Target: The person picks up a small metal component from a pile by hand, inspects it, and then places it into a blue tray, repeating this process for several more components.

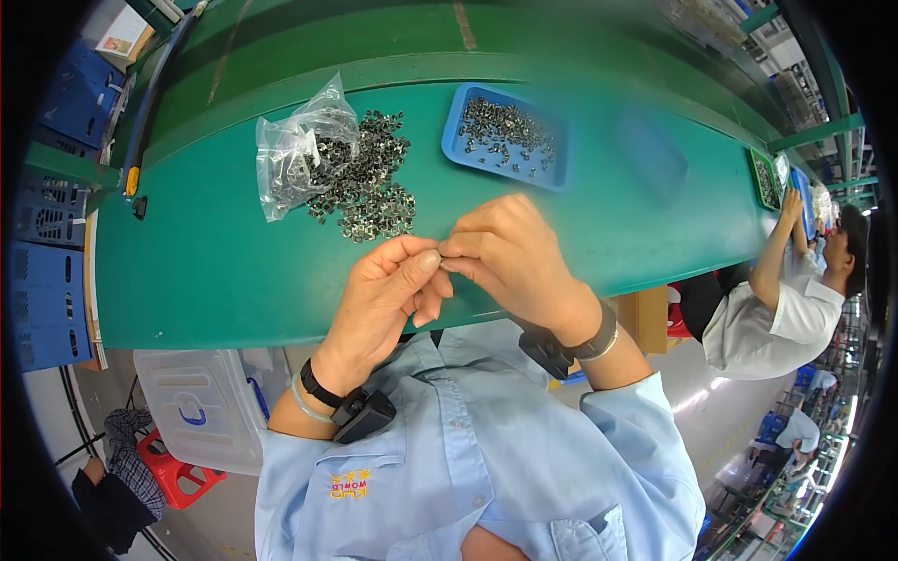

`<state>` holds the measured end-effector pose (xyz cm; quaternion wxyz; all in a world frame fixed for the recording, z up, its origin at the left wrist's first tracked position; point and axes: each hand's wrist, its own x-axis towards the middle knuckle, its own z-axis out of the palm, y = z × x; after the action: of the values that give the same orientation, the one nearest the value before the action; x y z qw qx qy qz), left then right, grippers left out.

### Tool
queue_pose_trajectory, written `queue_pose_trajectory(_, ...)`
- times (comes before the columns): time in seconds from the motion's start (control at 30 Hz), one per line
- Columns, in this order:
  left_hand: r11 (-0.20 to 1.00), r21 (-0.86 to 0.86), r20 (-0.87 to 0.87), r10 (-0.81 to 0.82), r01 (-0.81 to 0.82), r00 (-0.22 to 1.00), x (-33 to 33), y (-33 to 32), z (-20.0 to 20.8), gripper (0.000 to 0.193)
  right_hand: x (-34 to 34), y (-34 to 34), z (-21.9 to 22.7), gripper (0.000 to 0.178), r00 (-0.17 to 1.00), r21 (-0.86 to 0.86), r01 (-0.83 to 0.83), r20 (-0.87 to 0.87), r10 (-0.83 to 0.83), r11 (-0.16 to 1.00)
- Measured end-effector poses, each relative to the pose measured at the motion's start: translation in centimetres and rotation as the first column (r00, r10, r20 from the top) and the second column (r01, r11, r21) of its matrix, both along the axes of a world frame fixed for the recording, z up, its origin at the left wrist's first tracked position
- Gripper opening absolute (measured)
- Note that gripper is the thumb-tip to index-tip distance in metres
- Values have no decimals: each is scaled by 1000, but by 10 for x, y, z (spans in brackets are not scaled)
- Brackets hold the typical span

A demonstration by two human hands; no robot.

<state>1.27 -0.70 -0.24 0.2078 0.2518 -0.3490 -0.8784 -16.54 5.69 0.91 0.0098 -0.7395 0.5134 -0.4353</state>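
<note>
My left hand (395, 280) and my right hand (510, 257) meet fingertip to fingertip over the near part of the green table. Both are closed in a pinch around something tiny, mostly hidden by the fingers, so its kind does not show. Just beyond my left hand lies a loose pile of small dark and silvery metal parts (374, 178). A clear plastic bag (285, 173) lies at the pile's left, with more such parts in it. Past my right hand, a blue tray (453, 140) holds many similar small parts (505, 131), scattered over its bottom.
The green table (206, 280) runs along a green conveyor belt (355, 42). A blurred blue shape (655, 154) lies right of the tray. At the far right a co-worker (776, 318) sits near a green tray (764, 179). A lidded plastic bin (201, 402) and red stool (178, 472) stand lower left.
</note>
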Motion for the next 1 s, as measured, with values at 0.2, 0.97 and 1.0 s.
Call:
queue_pose_trajectory(0.2,998,54,-43,21,-19,999,3,0,-2,20,5,-4,-8,19,977,81,-46,211,28,996)
queue_pose_trajectory(0.97,998,-16,-90,63,-65,994,-2,5,2,12,10,2,-7,13,893,181,-129,448,35,975)
queue_pose_trajectory(1.0,997,-20,-107,68,-70,992,-2,5,0,12,11,3,-8,12,870,192,-139,492,27,971)
